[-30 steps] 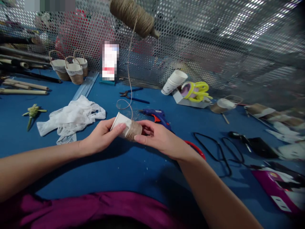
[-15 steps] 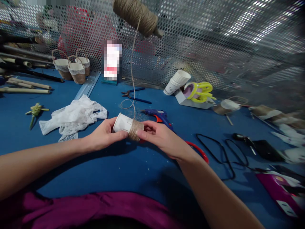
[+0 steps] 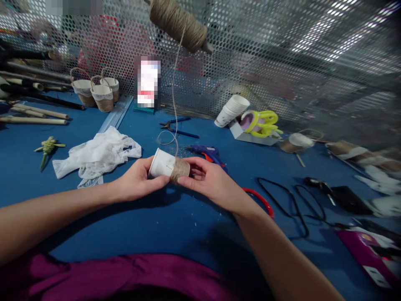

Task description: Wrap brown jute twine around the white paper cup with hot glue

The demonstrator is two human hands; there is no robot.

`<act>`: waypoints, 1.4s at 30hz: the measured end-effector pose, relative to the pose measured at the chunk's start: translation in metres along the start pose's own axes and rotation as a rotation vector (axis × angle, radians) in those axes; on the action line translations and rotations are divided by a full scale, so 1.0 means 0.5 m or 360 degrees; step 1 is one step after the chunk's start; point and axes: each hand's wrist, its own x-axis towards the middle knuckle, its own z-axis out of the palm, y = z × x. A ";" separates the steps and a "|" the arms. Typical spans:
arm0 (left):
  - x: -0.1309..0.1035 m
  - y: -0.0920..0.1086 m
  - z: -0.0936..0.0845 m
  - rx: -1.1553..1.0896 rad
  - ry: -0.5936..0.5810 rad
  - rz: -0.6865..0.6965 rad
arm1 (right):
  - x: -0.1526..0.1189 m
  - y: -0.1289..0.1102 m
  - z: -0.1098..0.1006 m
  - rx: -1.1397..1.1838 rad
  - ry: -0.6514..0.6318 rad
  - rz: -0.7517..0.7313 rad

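Observation:
A white paper cup (image 3: 162, 162) lies on its side between my hands, lifted over the blue table, its rim toward the left. Brown twine (image 3: 181, 168) is wound in close turns around its base half. My left hand (image 3: 139, 177) grips the rim end, thumb in front. My right hand (image 3: 208, 179) closes around the wound base end, with the thumb on the lower edge of the twine. From the winding, a strand (image 3: 174, 88) runs up to a big twine spool (image 3: 178, 25) hanging on the mesh. Just behind the right hand rests a blue glue gun (image 3: 205, 149).
White lace (image 3: 100, 152) is heaped at left beside a small green woven piece (image 3: 48, 148). Small twine baskets (image 3: 102, 100) and a phone (image 3: 147, 83) stand at the back. Pliers (image 3: 178, 127), stacked cups (image 3: 230, 113) and a black cable (image 3: 282, 192) lie around.
My right thumb has slid down and slightly left over the twine, and the cup has turned a little in my hands. The left hand keeps its hold at the rim end.

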 end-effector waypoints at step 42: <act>-0.008 0.005 0.005 -0.0054 -0.0201 -0.0201 | 0.007 0.010 0.021 0.0183 0.0127 -0.0026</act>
